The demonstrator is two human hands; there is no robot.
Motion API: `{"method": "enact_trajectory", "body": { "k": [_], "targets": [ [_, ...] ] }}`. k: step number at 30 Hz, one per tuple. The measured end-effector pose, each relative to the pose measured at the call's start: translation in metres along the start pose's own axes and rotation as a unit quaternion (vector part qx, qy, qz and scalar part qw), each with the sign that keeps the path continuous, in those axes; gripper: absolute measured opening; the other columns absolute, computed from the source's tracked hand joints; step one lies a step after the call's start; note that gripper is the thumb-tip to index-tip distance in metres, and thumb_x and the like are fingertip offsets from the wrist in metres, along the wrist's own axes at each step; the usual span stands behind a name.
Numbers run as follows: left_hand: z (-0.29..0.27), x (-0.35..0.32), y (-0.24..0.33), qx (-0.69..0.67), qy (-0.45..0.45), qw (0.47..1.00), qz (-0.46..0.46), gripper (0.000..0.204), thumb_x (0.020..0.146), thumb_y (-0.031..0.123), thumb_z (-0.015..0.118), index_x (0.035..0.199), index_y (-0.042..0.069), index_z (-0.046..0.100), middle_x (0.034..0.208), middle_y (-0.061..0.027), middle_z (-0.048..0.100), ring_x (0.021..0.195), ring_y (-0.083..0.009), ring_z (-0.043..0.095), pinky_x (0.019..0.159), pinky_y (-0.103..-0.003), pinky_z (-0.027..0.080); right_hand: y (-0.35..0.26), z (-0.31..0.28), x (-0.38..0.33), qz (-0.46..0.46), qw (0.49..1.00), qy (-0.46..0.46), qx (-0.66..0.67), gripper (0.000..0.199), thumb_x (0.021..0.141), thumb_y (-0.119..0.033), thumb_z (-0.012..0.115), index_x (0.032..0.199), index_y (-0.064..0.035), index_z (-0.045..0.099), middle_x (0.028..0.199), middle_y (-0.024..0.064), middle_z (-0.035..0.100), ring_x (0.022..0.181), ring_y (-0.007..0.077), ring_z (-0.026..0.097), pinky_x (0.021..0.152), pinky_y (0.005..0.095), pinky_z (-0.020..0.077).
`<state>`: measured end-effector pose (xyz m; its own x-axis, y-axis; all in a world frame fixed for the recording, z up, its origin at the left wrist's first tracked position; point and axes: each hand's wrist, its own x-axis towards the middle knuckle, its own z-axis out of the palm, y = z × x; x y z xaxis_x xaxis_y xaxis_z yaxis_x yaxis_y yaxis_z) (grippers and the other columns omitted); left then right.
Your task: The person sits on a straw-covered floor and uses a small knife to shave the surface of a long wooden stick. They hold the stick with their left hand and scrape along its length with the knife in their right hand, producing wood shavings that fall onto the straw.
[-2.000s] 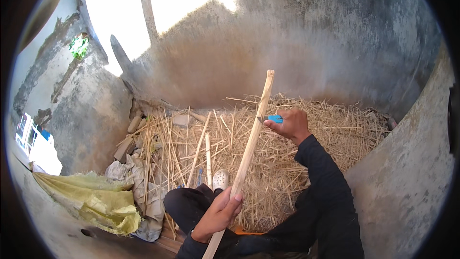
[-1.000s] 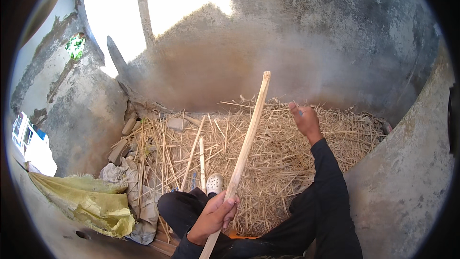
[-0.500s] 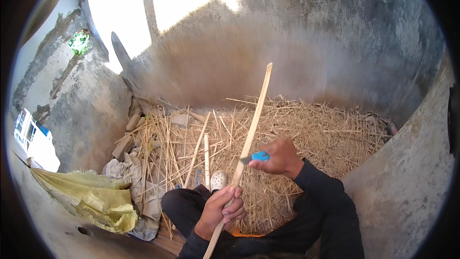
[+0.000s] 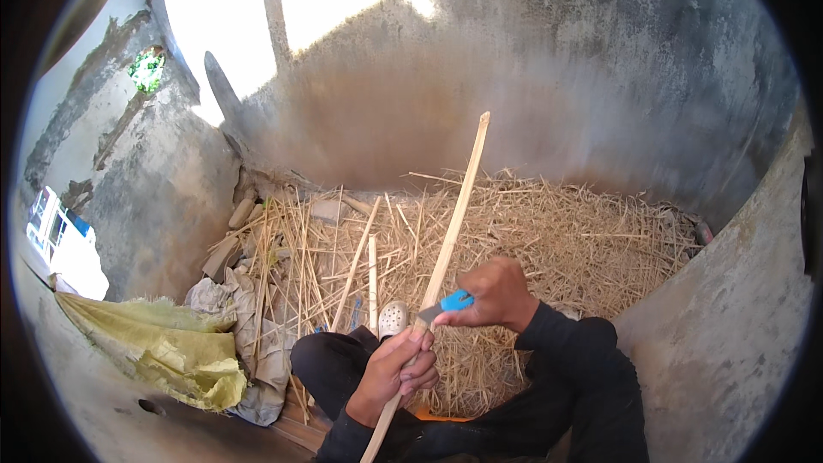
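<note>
A long, pale strip of split wood or bamboo (image 4: 456,221) slants up and away from my lap. My left hand (image 4: 396,377) is closed around its lower part, and the lower end runs down past my forearm. In my right hand (image 4: 497,293) is a knife (image 4: 457,300) with a blue handle. Its grey blade lies against the strip just above my left fingers. Part of the handle is hidden inside my right fist.
Straw-like shavings (image 4: 591,240) cover the floor ahead and to the right. Several long strips (image 4: 350,274) lie to the left, beside a yellow cloth or sack (image 4: 163,351) and a pale crumpled sack (image 4: 266,377). Concrete walls (image 4: 549,77) enclose the space. My shoe (image 4: 393,319) shows beyond my left hand.
My right hand has drawn the knife down along the strip, closer to my left hand. The left hand keeps its grip in nearly the same place.
</note>
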<state>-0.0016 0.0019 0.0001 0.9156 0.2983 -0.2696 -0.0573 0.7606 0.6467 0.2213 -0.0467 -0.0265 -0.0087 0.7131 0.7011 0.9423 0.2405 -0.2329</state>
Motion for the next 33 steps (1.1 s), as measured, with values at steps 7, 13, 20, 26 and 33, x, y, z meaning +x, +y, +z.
{"method": "enact_trajectory", "body": {
  "k": [7,13,20,26,33],
  "targets": [
    [0.008,0.0,-0.002,0.028,-0.03,0.999,0.0,0.018,0.102,0.026,0.041,0.095,0.009,0.045,0.054,0.008,0.033,0.041,-0.0037,0.031,0.052,-0.021,0.031,0.031,0.001,-0.003,0.154,0.988,0.012,0.026,0.069,0.073,-0.077,0.058,0.049,-0.0116,0.055,0.042,0.0054,0.049,0.038,0.0223,0.054,0.04,0.0355,0.041],
    [0.003,-0.008,-0.01,0.048,-0.031,0.998,-0.014,0.023,0.103,0.032,0.04,0.097,0.01,0.044,0.056,0.0059,0.033,0.042,-0.0046,0.031,0.049,-0.02,0.028,0.059,-0.004,-0.004,0.147,0.984,0.033,-0.09,0.07,0.073,-0.077,0.058,0.048,-0.0125,0.052,0.042,0.0042,0.048,0.038,0.0215,0.052,0.04,0.0341,0.0402],
    [0.01,-0.015,-0.018,0.086,-0.04,0.995,-0.025,0.023,0.103,0.03,0.039,0.094,0.009,0.043,0.057,0.006,0.032,0.042,-0.0045,0.029,0.05,-0.021,0.029,0.149,-0.017,-0.001,0.272,0.946,0.084,-0.154,0.075,0.077,-0.08,0.048,0.053,-0.0103,0.058,0.046,0.0068,0.051,0.041,0.0242,0.053,0.043,0.0407,0.0419],
    [-0.001,-0.002,-0.036,0.102,-0.046,0.992,-0.065,0.025,0.104,0.031,0.039,0.092,0.01,0.042,0.057,0.0054,0.033,0.043,-0.0048,0.03,0.048,-0.02,0.029,0.202,-0.028,-0.022,0.388,0.89,0.041,-0.236,0.073,0.077,-0.079,0.049,0.063,-0.01,0.068,0.054,0.011,0.059,0.053,0.0298,0.061,0.05,0.0442,0.0461],
    [-0.011,0.002,-0.037,0.132,-0.021,0.987,-0.095,0.023,0.104,0.03,0.039,0.091,0.011,0.044,0.058,0.0056,0.035,0.043,-0.0051,0.031,0.048,-0.021,0.03,0.222,0.0,-0.058,0.374,0.89,0.008,-0.262,0.074,0.076,-0.08,0.048,0.067,-0.0093,0.069,0.06,0.0136,0.062,0.059,0.0319,0.064,0.054,0.0454,0.049]
  ]
}}
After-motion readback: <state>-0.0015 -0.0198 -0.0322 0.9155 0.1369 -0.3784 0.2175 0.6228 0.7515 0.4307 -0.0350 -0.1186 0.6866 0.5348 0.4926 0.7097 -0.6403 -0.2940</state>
